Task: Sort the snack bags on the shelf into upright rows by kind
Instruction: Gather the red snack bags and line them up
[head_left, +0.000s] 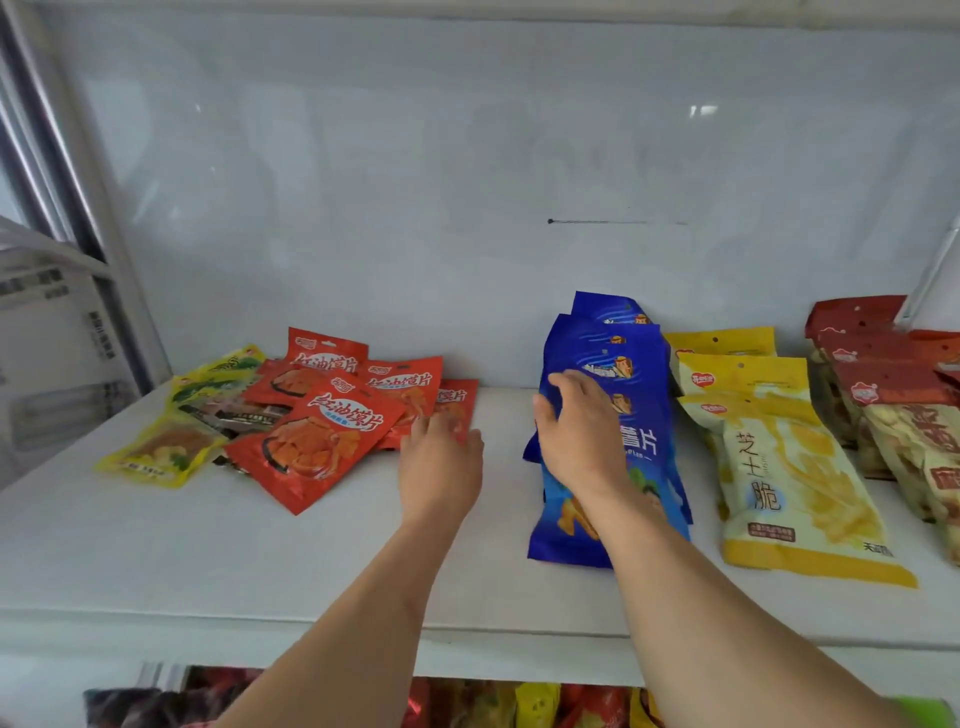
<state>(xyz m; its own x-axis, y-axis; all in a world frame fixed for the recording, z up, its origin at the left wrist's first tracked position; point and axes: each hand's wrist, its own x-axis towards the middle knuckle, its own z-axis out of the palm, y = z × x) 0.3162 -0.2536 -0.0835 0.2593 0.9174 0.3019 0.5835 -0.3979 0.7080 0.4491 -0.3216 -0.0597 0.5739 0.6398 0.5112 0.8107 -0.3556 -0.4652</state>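
White shelf board (156, 545) carries all our snack bags. At far left lie the yellow-green bags (156, 447), flat and overlapping. Just beside them the red bags (317, 447) lie in a loose, fanned heap, none upright. Our left hand (441, 467) reaches to the heap's right edge, fingers spread, fingertips touching the rightmost red bag; it is not closed on anything. A bare stretch of shelf lies between our two hands. Our right hand (582, 436) lies palm-down with fingers spread on the front of the blue bags (634, 364), which lean back in an overlapping row; whether the thumb hooks their left edge, we cannot tell. Next come the yellow cheese-crisp bags (789, 467), also in a leaning row, then the dark red bags (893, 395) at far right.
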